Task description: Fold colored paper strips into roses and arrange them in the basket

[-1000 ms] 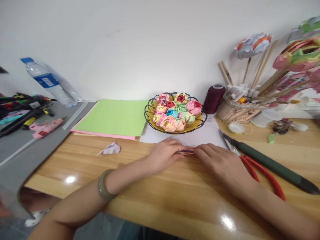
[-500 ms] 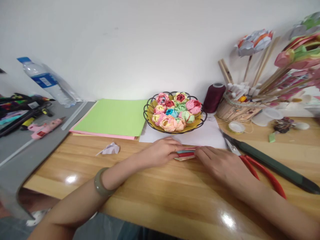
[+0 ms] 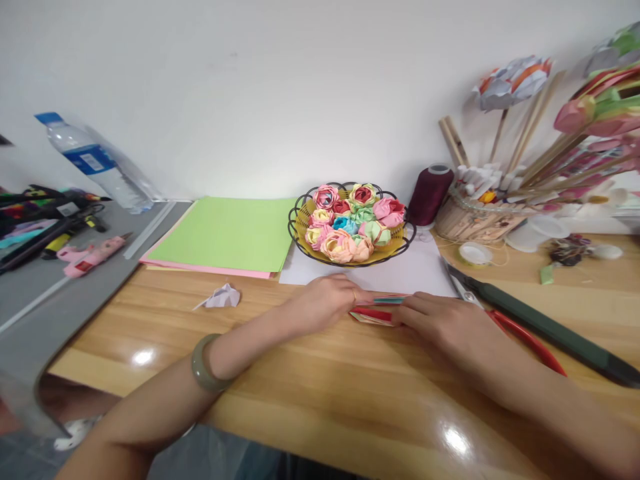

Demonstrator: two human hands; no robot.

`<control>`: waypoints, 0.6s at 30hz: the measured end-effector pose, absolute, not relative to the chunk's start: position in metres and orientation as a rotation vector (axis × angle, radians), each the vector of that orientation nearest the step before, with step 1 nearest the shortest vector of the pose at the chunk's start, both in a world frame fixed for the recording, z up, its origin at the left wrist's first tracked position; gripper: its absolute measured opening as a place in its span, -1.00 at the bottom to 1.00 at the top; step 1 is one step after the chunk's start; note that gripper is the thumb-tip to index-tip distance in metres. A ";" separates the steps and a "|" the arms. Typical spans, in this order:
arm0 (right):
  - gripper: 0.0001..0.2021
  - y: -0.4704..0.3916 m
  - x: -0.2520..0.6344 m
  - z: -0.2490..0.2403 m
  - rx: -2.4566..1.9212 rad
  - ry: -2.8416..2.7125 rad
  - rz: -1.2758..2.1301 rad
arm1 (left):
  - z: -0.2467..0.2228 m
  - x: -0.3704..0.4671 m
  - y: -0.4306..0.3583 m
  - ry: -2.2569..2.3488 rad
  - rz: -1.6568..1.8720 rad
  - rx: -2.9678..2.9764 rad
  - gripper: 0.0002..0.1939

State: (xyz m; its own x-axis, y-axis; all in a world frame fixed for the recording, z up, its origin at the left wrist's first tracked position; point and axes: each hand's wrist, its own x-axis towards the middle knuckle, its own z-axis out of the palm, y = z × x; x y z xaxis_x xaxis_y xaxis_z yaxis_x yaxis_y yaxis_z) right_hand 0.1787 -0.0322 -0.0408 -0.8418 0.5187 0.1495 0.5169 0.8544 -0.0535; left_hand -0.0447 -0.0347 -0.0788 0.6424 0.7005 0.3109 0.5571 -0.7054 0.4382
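Between my two hands lies a small bundle of folded paper in red, blue and cream, low on the wooden table. The fingers of my left hand are pressed together on its left end; a ring and a grey-green bangle show on that arm. My right hand has its curled fingers on the right end. A gap parts a blue strip at the back from the red layer in front. The fingertips are partly hidden. Just behind, a black-rimmed yellow basket holds several paper flowers.
Red-handled scissors and a dark green tool lie to the right. Green paper and a crumpled scrap are left. Behind stand a maroon thread spool, a stick holder and a bottle.
My right hand has moved slightly to the right and covers more of the scissors. The paper layers have spread apart, with more of the blue strip showing.
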 end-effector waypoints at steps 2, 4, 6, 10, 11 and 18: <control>-0.77 -0.032 0.179 -0.038 -0.868 -2.902 0.170 | -0.079 -0.044 -0.035 1.047 0.696 2.548 -0.71; -0.78 -0.030 0.180 -0.038 -0.944 -2.900 0.297 | -0.081 -0.043 -0.034 1.052 0.715 2.557 -0.70; -0.79 -0.028 0.180 -0.042 -1.016 -2.858 0.371 | -0.084 -0.042 -0.032 1.042 0.733 2.588 -0.70; -0.79 -0.025 0.178 -0.048 -1.127 -2.818 0.387 | -0.090 -0.042 -0.030 1.039 0.744 2.687 -0.72; -0.80 -0.025 0.177 -0.048 -1.148 -2.829 0.379 | -0.090 -0.042 -0.031 1.048 0.735 2.709 -0.72; -0.81 -0.032 0.178 -0.044 -1.196 -2.920 0.380 | -0.083 -0.038 -0.037 1.135 0.670 2.722 -0.79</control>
State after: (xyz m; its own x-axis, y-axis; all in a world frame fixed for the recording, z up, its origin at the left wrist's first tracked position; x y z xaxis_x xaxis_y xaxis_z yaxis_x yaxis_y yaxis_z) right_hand 0.1783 -0.0320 -0.0435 -0.7162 0.6868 -0.1240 0.6956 0.6883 -0.2058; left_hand -0.0377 -0.0370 -0.0834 0.6215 0.6990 0.3536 0.6472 -0.7125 0.2711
